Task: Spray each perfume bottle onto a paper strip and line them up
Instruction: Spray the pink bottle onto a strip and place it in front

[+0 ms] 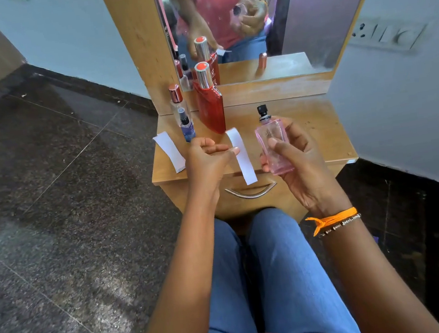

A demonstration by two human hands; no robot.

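With my left hand (206, 159) pinching the strip (241, 154) over the surface's front edge and my right hand (292, 154) wrapped round the pink bottle (273, 142), I'd turn the nozzle (262, 111) stripward before pressing.

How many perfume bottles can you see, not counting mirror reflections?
4. The pink bottle is in the right hand; the red bottle, blue bottle and clear bottle stand at the tabletop's back left. Others may be hidden.
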